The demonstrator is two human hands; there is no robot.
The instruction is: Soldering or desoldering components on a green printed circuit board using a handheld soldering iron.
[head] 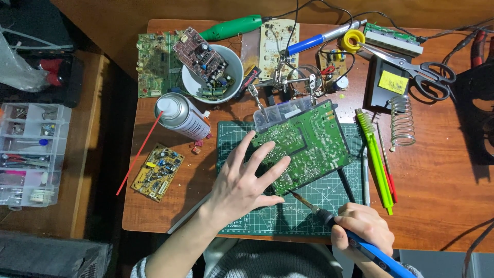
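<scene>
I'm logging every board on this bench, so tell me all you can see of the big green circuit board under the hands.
The large green rectangular circuit board lies solder side up, tilted diagonally on the dark green cutting mat. Its face shows silvery solder joints and pale traces. The left hand presses flat on its lower left corner. The right hand holds a blue-handled soldering iron whose tip is at the board's lower edge. A clear plastic box sits at its top edge.

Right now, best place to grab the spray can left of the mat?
Wrap the hand around the mid-body of the spray can, coming from above. It lies on its side, free along its upper flank; the white bowl crowds the cap end and the red straw sticks out there.
</scene>
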